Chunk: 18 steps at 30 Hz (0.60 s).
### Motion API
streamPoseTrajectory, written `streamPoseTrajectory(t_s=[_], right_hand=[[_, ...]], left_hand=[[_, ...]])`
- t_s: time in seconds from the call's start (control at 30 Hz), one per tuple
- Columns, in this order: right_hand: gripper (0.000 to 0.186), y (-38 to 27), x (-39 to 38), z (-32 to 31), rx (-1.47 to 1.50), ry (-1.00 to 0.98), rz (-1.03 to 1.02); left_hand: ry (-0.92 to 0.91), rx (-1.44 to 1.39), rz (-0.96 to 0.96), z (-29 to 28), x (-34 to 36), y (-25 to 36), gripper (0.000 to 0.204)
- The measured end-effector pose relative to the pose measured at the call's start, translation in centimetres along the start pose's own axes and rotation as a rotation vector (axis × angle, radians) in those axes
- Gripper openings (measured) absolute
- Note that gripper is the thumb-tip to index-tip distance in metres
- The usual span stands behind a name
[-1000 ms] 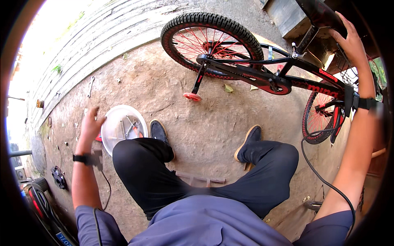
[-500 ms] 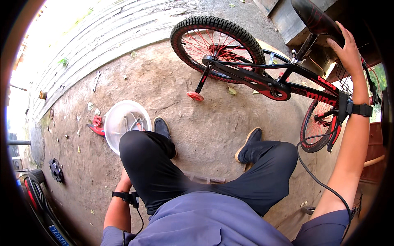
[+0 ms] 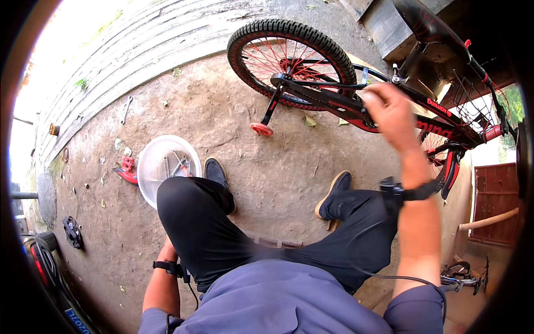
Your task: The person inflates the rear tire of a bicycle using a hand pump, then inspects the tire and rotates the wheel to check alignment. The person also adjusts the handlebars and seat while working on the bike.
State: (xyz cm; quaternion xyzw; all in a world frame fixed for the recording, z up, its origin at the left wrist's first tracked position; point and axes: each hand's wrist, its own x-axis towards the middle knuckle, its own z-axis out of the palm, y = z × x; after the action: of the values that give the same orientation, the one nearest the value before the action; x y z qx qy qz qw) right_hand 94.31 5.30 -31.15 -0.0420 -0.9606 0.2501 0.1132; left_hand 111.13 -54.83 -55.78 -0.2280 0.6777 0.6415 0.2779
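A black and red child's bicycle [image 3: 317,99] stands in front of me, with a red training wheel [image 3: 261,129] at its rear and a black saddle [image 3: 431,25] on top. My right hand [image 3: 392,114] is over the middle of its frame, below the saddle. Motion smears its bent fingers, and I cannot tell whether it touches the bicycle. My left hand [image 3: 169,246] is down beside my left knee, which hides its fingers. Beyond that knee, a whitish plastic tub [image 3: 141,181] holds several metal tools [image 3: 179,166].
A wrench [image 3: 127,110] lies on the ground at far left. Beside the tub are a red pedal [image 3: 127,163] and a curved red piece [image 3: 126,176]. A dark vehicle [image 3: 50,273] stands at lower left. Another bicycle [image 3: 464,276] and a wooden pole [image 3: 489,220] are at right.
My right hand has left the saddle area and come left and nearer, over the frame. The bicycle's front has swung and its saddle shifted slightly. My left hand stays by the knee.
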Motion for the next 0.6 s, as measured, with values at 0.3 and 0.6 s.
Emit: streamPoseTrajectory(t_s=[0.3,0.6], right_hand=[[0.075,8.1,1.5,17.9,0.089,-0.391,0.375],[0.070,6.5,7.5,19.8,-0.344,-0.517,0.440]], left_hand=[[0.326,-0.064,0.333,0.1,1.6,12.9,0.029],[0.321,0.020,0.226,2.6,1.4,16.9,0.039]])
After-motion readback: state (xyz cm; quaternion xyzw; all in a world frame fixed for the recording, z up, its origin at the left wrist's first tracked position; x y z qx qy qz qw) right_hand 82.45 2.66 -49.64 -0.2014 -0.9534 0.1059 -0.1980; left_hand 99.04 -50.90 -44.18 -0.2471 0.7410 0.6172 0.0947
